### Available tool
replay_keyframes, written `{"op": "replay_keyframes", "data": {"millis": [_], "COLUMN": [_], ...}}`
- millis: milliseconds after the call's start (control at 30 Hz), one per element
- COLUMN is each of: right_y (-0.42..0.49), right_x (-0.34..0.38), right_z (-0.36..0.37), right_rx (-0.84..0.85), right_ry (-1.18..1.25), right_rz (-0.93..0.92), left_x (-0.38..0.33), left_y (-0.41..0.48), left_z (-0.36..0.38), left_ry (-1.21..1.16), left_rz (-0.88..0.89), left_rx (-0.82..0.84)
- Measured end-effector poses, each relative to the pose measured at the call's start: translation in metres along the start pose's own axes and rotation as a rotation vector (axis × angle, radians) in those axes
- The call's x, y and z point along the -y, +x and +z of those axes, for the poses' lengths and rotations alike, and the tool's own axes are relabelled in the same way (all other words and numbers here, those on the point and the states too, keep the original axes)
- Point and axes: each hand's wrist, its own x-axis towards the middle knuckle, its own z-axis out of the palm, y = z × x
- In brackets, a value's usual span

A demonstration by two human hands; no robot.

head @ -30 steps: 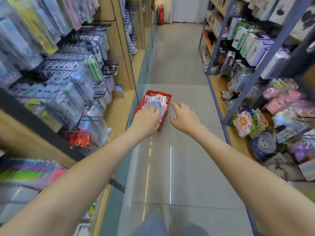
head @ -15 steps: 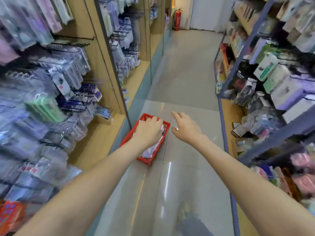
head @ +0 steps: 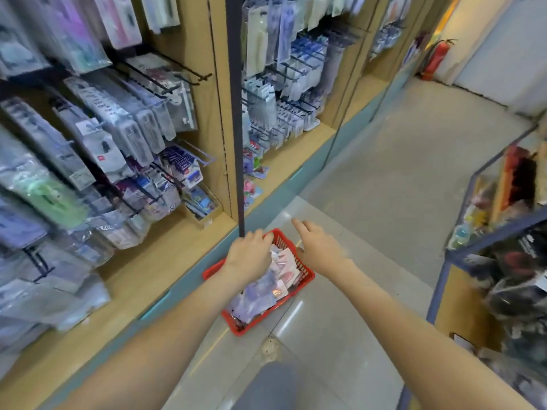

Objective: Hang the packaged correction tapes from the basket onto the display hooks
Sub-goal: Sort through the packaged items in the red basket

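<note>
A narrow shop aisle, glossy pale tiled floor [head: 384, 202]: the packaged correction tapes [head: 278, 279], flat packets in shiny film, lie heaped in a red slatted plastic basket [head: 306, 275] whose long axis runs away from the person. The left grip [head: 250, 255] is down on them, fingers curled, though I cannot tell if it pinches one; the right grip [head: 319, 247] is spread apart beside the rim. The thin wire display hooks [head: 204, 76] jut out up and leftward, nearer the left grip.
</note>
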Motion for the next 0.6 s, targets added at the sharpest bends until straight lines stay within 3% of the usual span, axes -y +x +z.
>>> {"op": "replay_keyframes", "data": {"millis": [333,600], "right_y": [0.128,0.181], "right_x": [-0.021,-0.055], "right_z": [0.055,0.107], "right_rx": [0.315,0.515], "right_ry": [-0.151,-0.263], "right_rz": [-0.325,-0.569], "left_x": [0.046,0.022], "left_y": [0.045,0.046], "left_z": [0.062,0.111], "left_ry": [-0.118,-0.236], "left_rz": [-0.434,-0.772], "left_rx": [0.238,0.28]}}
